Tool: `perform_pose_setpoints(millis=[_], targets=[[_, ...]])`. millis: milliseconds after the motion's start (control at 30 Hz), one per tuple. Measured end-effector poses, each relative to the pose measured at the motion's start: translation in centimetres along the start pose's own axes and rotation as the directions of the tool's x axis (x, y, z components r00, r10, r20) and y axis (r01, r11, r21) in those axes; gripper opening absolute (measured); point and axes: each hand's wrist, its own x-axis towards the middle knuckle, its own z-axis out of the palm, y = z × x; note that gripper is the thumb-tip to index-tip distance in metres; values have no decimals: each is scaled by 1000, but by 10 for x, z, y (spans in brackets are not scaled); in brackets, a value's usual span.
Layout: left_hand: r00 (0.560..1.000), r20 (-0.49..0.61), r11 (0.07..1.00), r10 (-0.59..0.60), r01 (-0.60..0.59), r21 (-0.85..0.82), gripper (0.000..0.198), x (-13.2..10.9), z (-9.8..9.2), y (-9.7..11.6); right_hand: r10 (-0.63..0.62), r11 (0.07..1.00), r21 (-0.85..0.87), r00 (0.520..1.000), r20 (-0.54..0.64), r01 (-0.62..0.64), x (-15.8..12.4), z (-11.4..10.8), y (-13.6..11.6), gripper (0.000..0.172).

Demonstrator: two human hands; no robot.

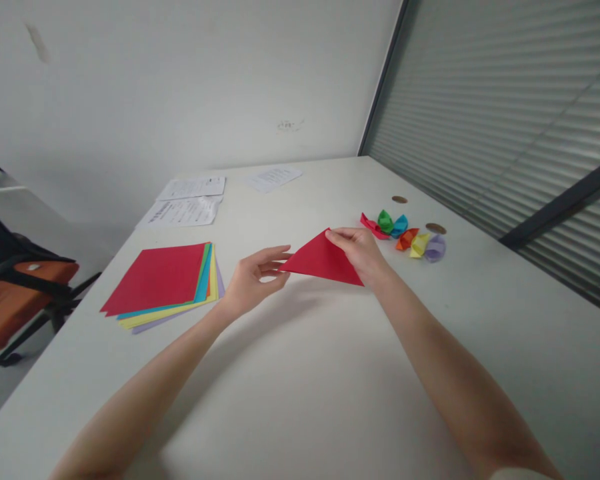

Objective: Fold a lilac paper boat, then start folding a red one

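Note:
A red paper, folded into a triangle, is raised over the white table. My right hand pinches it near its top corner, thumb on the near face. At the triangle's left point is my left hand, fingers apart and curved around that corner; whether they touch the paper is unclear. To the left lies a fanned stack of coloured sheets, red on top, with green, blue, orange, yellow and purple edges showing. Small folded paper pieces in several colours sit in a row on the right.
Printed sheets and another printed page lie toward the back wall. Two brown discs are by the right edge, beside the window blinds. An orange and black chair stands left of the table.

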Motion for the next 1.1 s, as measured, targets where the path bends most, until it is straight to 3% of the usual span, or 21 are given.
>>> perform_pose_setpoints(millis=[133,267,333,467,567,733,900,1100], targets=[[994,-113,993,4,10,120,42,-1,1,1,9,999,37,1000,28,-10,2,2,5,31],[975,-179,937,132,-63,344,26,-5,3,5,-17,999,33,999,51,15,4,3,8,34],[970,-173,922,169,-94,375,24,-6,2,8,-35,999,35,998,47,34,4,2,8,35],[992,-81,976,101,-83,201,39,-5,-2,12,-113,994,-9,994,5,113,3,1,3,31],[1000,-3,999,-31,31,10,58,-2,-2,13,-189,978,-89,982,23,190,-2,5,0,26],[973,-82,971,-215,222,90,52,4,3,8,-290,933,-174,944,160,316,-14,16,-6,29],[974,-77,967,-215,223,120,35,7,0,3,-318,922,-172,931,178,347,-16,17,-9,29],[980,-90,978,-178,187,96,34,7,-4,1,-290,942,-129,944,156,310,-14,13,-10,28]])
